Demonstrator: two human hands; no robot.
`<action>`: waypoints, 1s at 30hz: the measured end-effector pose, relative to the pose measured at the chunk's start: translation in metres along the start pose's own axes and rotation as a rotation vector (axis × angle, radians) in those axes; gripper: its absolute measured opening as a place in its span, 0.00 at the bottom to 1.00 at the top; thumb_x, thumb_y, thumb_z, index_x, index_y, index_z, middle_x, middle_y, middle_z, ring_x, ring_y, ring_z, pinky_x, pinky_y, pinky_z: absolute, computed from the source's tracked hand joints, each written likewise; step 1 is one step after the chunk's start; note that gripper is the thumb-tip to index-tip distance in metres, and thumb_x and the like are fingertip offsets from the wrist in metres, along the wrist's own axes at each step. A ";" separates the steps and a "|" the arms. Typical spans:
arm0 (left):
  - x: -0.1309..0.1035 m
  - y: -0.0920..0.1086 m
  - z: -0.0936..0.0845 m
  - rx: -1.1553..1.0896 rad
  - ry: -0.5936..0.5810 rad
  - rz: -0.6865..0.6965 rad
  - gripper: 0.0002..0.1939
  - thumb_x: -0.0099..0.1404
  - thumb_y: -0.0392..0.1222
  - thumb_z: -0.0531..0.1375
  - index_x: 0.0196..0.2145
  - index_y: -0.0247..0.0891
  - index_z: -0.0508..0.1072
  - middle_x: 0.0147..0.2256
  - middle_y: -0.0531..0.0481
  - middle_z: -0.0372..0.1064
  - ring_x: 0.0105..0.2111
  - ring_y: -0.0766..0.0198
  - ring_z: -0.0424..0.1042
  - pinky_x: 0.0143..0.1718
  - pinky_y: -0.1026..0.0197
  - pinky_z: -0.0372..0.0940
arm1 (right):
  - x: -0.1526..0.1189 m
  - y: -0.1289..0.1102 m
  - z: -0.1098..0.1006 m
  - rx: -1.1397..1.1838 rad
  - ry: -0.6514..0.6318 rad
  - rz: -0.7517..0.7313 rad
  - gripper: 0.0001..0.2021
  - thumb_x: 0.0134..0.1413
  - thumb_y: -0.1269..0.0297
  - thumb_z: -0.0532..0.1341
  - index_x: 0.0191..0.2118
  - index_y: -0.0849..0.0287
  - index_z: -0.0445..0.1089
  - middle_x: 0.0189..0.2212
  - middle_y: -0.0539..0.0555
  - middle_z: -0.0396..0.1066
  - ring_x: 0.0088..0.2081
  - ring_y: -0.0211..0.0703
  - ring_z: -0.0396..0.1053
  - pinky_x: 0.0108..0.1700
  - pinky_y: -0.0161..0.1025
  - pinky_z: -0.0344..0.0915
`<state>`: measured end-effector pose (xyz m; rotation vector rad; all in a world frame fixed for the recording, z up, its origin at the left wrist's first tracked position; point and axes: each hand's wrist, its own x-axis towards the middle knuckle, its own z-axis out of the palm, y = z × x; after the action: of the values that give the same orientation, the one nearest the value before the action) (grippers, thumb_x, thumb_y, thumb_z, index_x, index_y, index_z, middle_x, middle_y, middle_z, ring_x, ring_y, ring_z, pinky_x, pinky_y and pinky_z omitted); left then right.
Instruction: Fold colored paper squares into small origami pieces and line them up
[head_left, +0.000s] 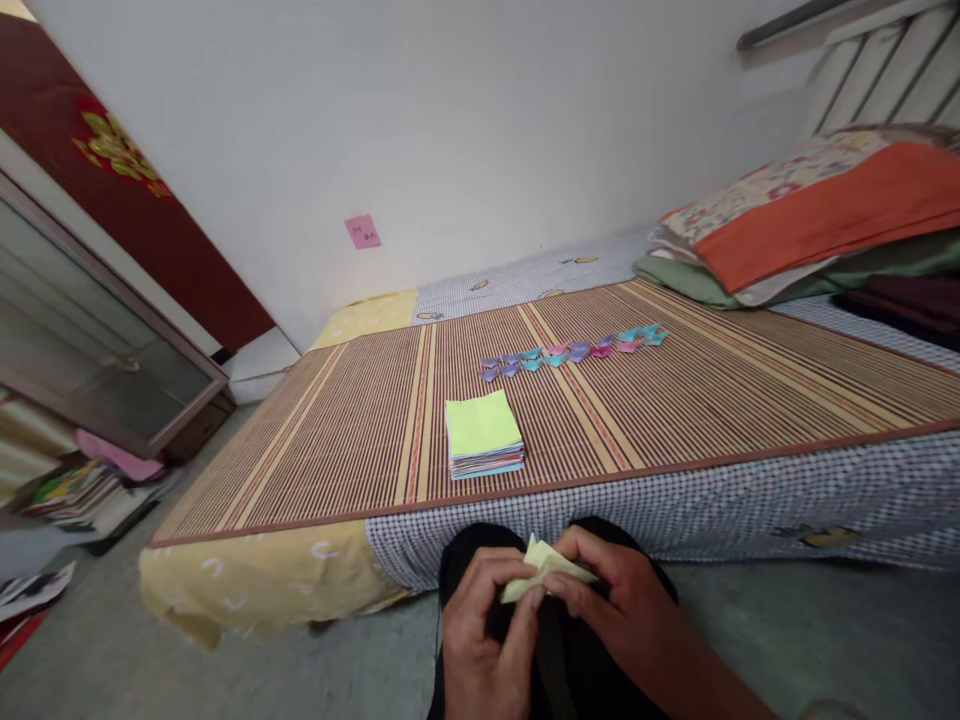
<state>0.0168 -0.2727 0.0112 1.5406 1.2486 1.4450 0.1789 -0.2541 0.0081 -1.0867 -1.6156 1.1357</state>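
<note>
A partly folded pale yellow origami paper (541, 566) is held between both hands, above the dark-clothed knees. My left hand (487, 625) pinches its left side with thumb and fingers. On the right side, my right hand (619, 590) grips the paper, its thumb pressed near the middle fold. Beyond the hands, on the mat, lies a stack of square coloured paper (485, 425) with a yellow-green sheet on top. Farther back, two rows of small folded paper pieces (577, 350) in purple, blue and pink are lined up.
A striped bamboo mat (337, 420) covers the bed, whose checked sheet (720, 510) hangs over the front edge. Folded bedding (825, 215) is piled at the right. A pink note (363, 231) is on the wall. At the left are a glass-door cabinet (90, 300) and stacked magazines (82, 495).
</note>
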 end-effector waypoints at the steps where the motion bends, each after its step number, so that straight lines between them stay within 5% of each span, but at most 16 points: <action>1: 0.001 0.000 0.000 -0.012 -0.005 -0.020 0.06 0.66 0.44 0.65 0.33 0.40 0.79 0.35 0.47 0.76 0.36 0.58 0.75 0.39 0.61 0.68 | 0.000 0.000 0.000 -0.012 0.002 -0.004 0.12 0.66 0.58 0.59 0.32 0.56 0.69 0.26 0.46 0.64 0.29 0.39 0.62 0.33 0.35 0.58; 9: 0.007 -0.007 -0.005 -0.009 0.019 -0.019 0.06 0.64 0.42 0.67 0.29 0.40 0.80 0.34 0.46 0.77 0.36 0.57 0.76 0.38 0.60 0.70 | 0.000 -0.005 -0.001 -0.051 0.012 -0.073 0.13 0.68 0.58 0.57 0.32 0.55 0.69 0.26 0.47 0.69 0.29 0.39 0.65 0.33 0.35 0.61; 16: 0.000 -0.007 0.003 -0.129 0.143 -0.189 0.09 0.59 0.46 0.71 0.31 0.40 0.78 0.31 0.50 0.76 0.33 0.61 0.74 0.36 0.64 0.69 | -0.001 0.003 0.003 -0.114 0.225 -0.258 0.02 0.66 0.64 0.60 0.40 0.53 0.70 0.33 0.50 0.73 0.34 0.41 0.72 0.38 0.35 0.68; 19: 0.000 -0.007 0.004 -0.163 0.085 -0.246 0.14 0.60 0.50 0.70 0.40 0.39 0.80 0.31 0.49 0.76 0.32 0.61 0.73 0.35 0.64 0.68 | 0.000 0.003 0.005 -0.097 0.198 -0.339 0.05 0.67 0.69 0.58 0.42 0.52 0.70 0.35 0.50 0.74 0.37 0.41 0.74 0.41 0.34 0.70; 23: 0.004 -0.008 0.003 -0.163 -0.041 -0.243 0.12 0.63 0.50 0.68 0.33 0.37 0.80 0.28 0.49 0.72 0.30 0.62 0.69 0.33 0.64 0.65 | 0.001 0.002 0.006 -0.126 0.185 -0.403 0.08 0.67 0.72 0.58 0.45 0.51 0.70 0.36 0.50 0.73 0.39 0.40 0.74 0.42 0.34 0.71; 30: 0.010 -0.006 0.002 -0.143 -0.075 -0.233 0.13 0.64 0.50 0.67 0.30 0.37 0.80 0.28 0.50 0.69 0.29 0.63 0.66 0.32 0.64 0.62 | 0.002 0.006 0.006 -0.322 0.248 -0.522 0.13 0.67 0.74 0.56 0.51 0.52 0.71 0.39 0.55 0.73 0.42 0.46 0.74 0.45 0.41 0.73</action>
<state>0.0165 -0.2612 0.0089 1.2959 1.2089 1.2859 0.1738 -0.2520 0.0011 -0.8800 -1.7724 0.3933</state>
